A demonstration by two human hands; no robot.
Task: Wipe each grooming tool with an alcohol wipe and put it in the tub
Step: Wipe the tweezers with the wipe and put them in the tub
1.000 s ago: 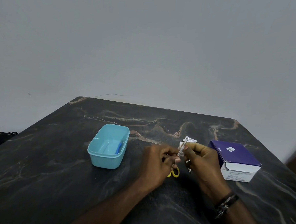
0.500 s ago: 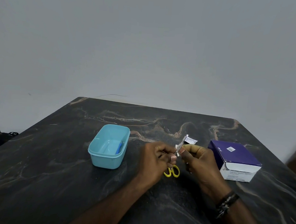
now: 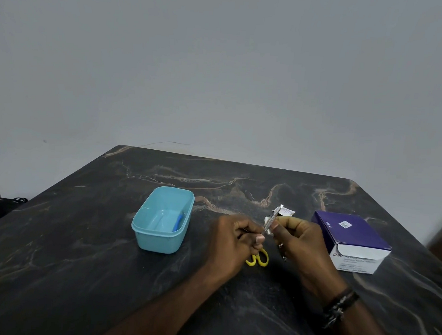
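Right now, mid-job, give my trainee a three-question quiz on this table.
1. True or false: the tub already holds a blue tool.
2. Which hand presses the wipe against the metal file? A left, B right.
3. Fill in: the scissors on the table have ___ handles.

Key: 1 true. 2 B: the right hand pinches the wipe, the left hand grips the file's lower end. 3 yellow.

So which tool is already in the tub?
The blue tool, lying inside the tub. The metal file is in the hands, and the yellow scissors lie on the table.
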